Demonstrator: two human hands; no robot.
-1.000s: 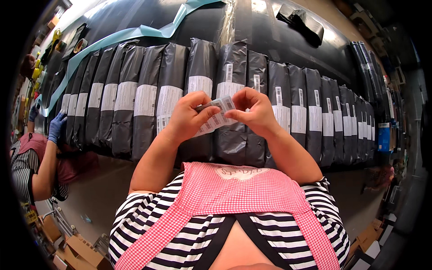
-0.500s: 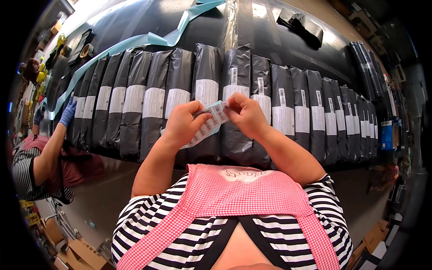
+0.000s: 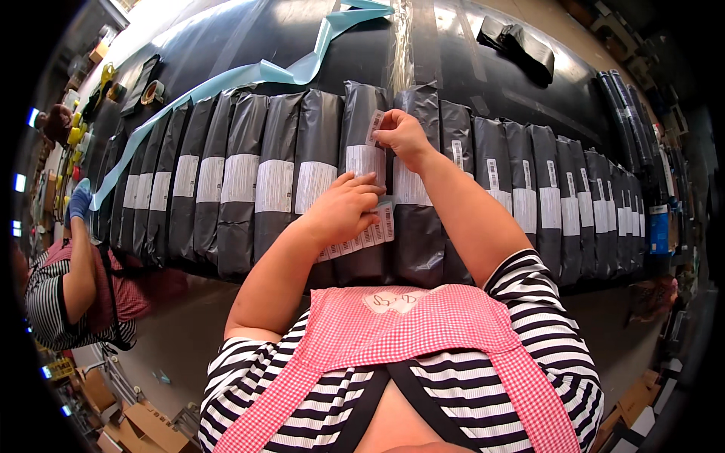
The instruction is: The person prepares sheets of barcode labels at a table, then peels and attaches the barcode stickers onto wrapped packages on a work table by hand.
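A row of upright black plastic-wrapped packages stands before me, each bearing a white printed label. My right hand (image 3: 404, 140) pinches a small barcode sticker (image 3: 374, 127) against the upper part of one black package (image 3: 365, 106). Below it, that package's white label (image 3: 365, 160) is touched by the fingertips of my left hand (image 3: 343, 205). A sheet of barcode stickers (image 3: 370, 235) is held under the thumb of my left hand, over the package's lower part; some of the sheet is hidden. Packages to the right carry a barcode sticker above their label.
A light-blue strip (image 3: 283, 73) winds across the black table (image 3: 355, 57). A tape roll (image 3: 152, 92) lies at the far left, folded black plastic (image 3: 519, 47) at the far right. Another person's gloved hand (image 3: 79, 200) is at the left end of the row.
My right hand has peeled a sticker off the sheet and carried it up to the package. My left hand has lowered with the sheet onto the package. The co-worker's gloved hand moved left.
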